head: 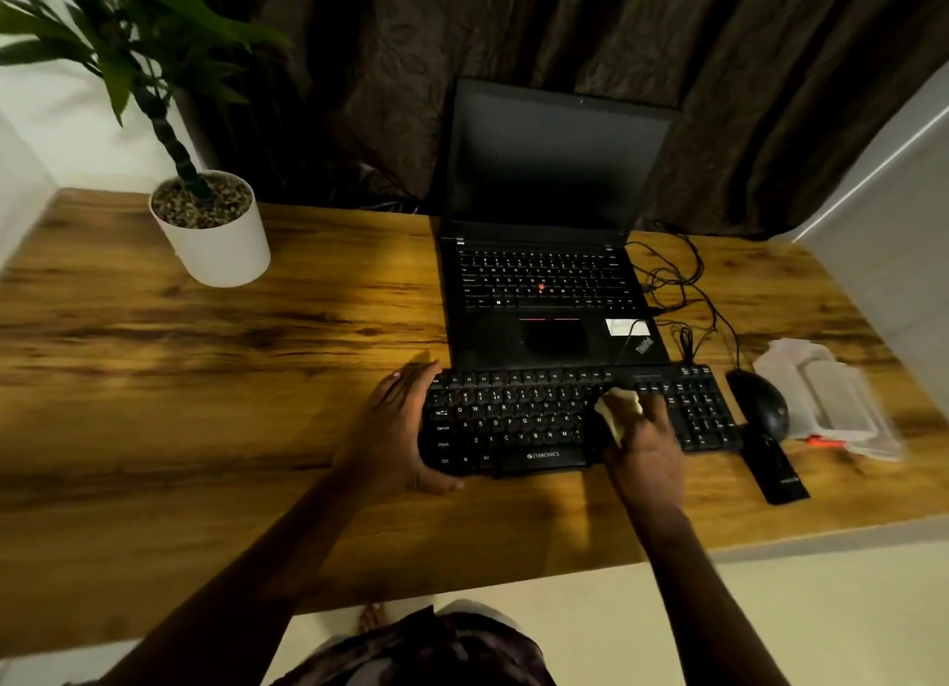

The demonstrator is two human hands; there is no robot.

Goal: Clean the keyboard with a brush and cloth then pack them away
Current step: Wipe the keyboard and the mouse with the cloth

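A black keyboard [518,418] lies on the wooden desk [205,387] in front of a laptop. My left hand [400,428] grips the keyboard's left end, thumb at the front edge. My right hand [644,449] holds a small pale cloth [616,408] pressed onto the keys right of the middle. A black flat brush-like tool [775,472] lies on the desk right of the keyboard; I cannot tell its bristles. A clear plastic case [832,403] with an orange part sits at the far right.
An open black laptop [549,274] stands behind the keyboard, cables [678,285] trailing to its right. A black mouse [760,403] sits beside the keyboard. A white potted plant [215,233] stands at the back left. A dark curtain hangs behind the desk.
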